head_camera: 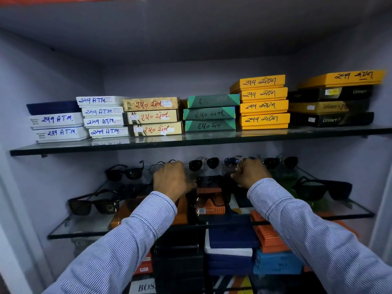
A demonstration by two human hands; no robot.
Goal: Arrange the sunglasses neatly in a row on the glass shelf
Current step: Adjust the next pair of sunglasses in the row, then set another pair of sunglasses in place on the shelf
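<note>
Several pairs of sunglasses stand on the lower glass shelf (80, 230). Along the back run a black pair (125, 171), a thin-framed pair (158, 166), a white-bridged pair (203, 163), a blue-lensed pair (233, 161) and a dark pair (280, 161). In front lie a brown-lensed pair (94, 204), a black-framed pair (212, 195) in the middle and a large black pair (322, 188) at the right. My left hand (171, 179) and my right hand (251, 172) grip the two ends of the middle black-framed pair, both with curled fingers.
The upper glass shelf (191, 143) carries stacks of labelled boxes in white, tan, green, yellow and black. Under the lower shelf sit more boxes (233, 236) in orange, blue and black. White cabinet walls close in on both sides.
</note>
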